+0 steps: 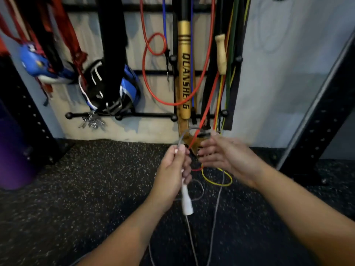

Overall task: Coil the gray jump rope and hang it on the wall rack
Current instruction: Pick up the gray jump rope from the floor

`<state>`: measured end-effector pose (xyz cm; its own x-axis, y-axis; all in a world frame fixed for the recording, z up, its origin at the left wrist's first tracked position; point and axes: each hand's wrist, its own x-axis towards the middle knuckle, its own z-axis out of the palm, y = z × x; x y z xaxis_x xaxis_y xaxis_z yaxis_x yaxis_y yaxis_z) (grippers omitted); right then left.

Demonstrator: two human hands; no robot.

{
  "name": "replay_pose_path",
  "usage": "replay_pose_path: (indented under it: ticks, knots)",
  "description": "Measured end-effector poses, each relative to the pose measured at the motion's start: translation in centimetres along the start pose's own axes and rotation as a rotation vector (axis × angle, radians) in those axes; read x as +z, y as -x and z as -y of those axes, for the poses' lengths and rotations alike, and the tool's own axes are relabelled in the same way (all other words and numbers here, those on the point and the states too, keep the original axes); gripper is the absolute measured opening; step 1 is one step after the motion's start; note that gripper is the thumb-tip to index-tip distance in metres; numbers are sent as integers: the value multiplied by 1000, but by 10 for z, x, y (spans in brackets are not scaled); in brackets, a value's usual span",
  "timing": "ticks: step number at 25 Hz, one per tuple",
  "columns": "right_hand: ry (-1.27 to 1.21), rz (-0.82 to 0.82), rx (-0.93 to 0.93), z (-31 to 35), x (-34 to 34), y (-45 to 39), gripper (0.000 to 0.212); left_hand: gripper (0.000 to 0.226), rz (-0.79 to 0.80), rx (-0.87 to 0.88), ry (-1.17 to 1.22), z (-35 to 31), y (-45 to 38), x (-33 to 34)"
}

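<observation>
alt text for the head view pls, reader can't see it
A person's left hand grips the white handle of a gray jump rope, whose cord trails loose to the floor, while the right hand reaches for a loop near it. Behind them a wall rack holds colored ropes, bands and gear.

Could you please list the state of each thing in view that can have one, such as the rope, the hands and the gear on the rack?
Left hand: closed around the white handle.
White handle: held, lower end pointing down.
Gray jump rope: uncoiled, strands trailing to the floor.
Right hand: open, fingers spread, near the rope's loop.
Wall rack: loaded with hanging gear.
Red rope: hanging, looped.
Keys: hanging from a rack peg.
</observation>
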<state>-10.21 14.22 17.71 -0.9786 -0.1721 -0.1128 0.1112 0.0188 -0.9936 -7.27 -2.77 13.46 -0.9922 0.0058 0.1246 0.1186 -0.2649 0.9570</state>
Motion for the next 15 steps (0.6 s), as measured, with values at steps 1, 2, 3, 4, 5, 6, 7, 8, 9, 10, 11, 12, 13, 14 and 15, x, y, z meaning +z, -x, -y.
replay_pose_path:
  ticks: [1, 2, 3, 4, 5, 6, 7, 8, 9, 10, 11, 12, 13, 14, 15]
  knots:
    - [103, 59, -2, 2, 11, 5, 51, 25, -33, 19, 67, -17, -6, 5]
    - [188, 116, -1, 5, 22, 12, 51, 28, -59, 33, 92, -32, -12, 8]
    - [250, 176, 3, 7, 31, 17, 48, 30, -76, 27, 76, -43, -16, 9]
    - [278, 238, 7, 10, 37, 22, 41, 33, -90, 11, 16, -51, -19, 9]
    - [282, 289, 1, 13, 40, 24, 32, 34, -95, -1, -88, -56, -21, 7]
    - [288, 307, -18, 16, 41, 26, 24, 34, -103, -6, -220, -59, -22, 2]
    - [329, 289, -60, 20, 39, 26, 18, 35, -148, 4, -390, -61, -24, -5]
    - [417, 240, -122, 25, 35, 24, 13, 38, -244, 33, -606, -63, -27, -13]
    - [538, 174, -200, 33, 30, 22, 9, 43, -378, 94, -832, -68, -28, -20]
    - [653, 108, -290, 40, 24, 20, 7, 48, -473, 214, -1036, -75, -28, -25]
    - [725, 63, -370, 49, 20, 17, 5, 50, -472, 366, -1183, -83, -28, -26]
    - [741, 31, -426, 58, 16, 15, 6, 48, -360, 496, -1264, -92, -31, -25]
    - [717, 2, -461, 65, 13, 13, 7, 41, -177, 568, -1298, -102, -33, -21]
    - [644, -22, -479, 70, 13, 12, 10, 33, 23, 574, -1287, -112, -36, -16]
    - [520, -32, -477, 74, 13, 12, 14, 27, 197, 514, -1247, -121, -40, -10]
